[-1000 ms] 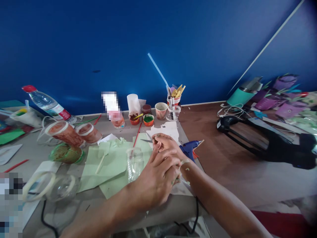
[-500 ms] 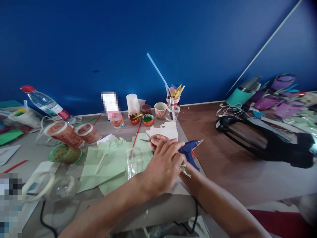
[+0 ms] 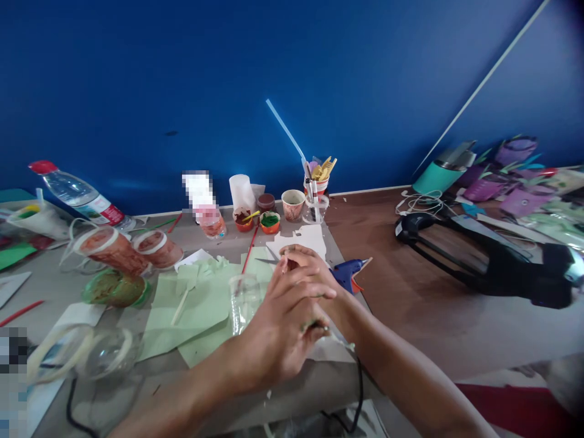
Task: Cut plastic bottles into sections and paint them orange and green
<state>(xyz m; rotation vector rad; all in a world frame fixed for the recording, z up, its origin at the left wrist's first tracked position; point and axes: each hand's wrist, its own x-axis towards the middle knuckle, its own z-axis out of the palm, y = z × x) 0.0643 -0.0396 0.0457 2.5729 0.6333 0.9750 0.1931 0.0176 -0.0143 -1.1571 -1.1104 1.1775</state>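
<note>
My left hand [image 3: 292, 316] crosses over my right wrist, two fingers stretched out and the others curled. A pale green paper scrap [image 3: 345, 342] pokes out beyond the curled fingers, which carry dark green smears; most of it is hidden. Beneath and ahead, my right hand [image 3: 303, 257] is closed around scissors [image 3: 268, 261], whose thin blades point left, slightly apart; their handles are covered. A clear plastic cup [image 3: 244, 307] stands just left of my left hand. Pale green paper sheets [image 3: 191, 322] lie beyond it, with a white stick [image 3: 179, 307] on top.
A blue glue gun [image 3: 347, 272] lies right of my hands. Paint cups [image 3: 270, 222] and a cup of plastic cutlery [image 3: 323, 176] stand by the blue wall. Brown-smeared cups [image 3: 112, 249] and a tilted water bottle [image 3: 84, 193] are left; a black headset-like device [image 3: 493, 261] rests right.
My left hand has turned and slid slightly down and left, showing more of its curled fingers. The paper scrap sits lower. My right hand still grips the scissors. The view has shifted a little.
</note>
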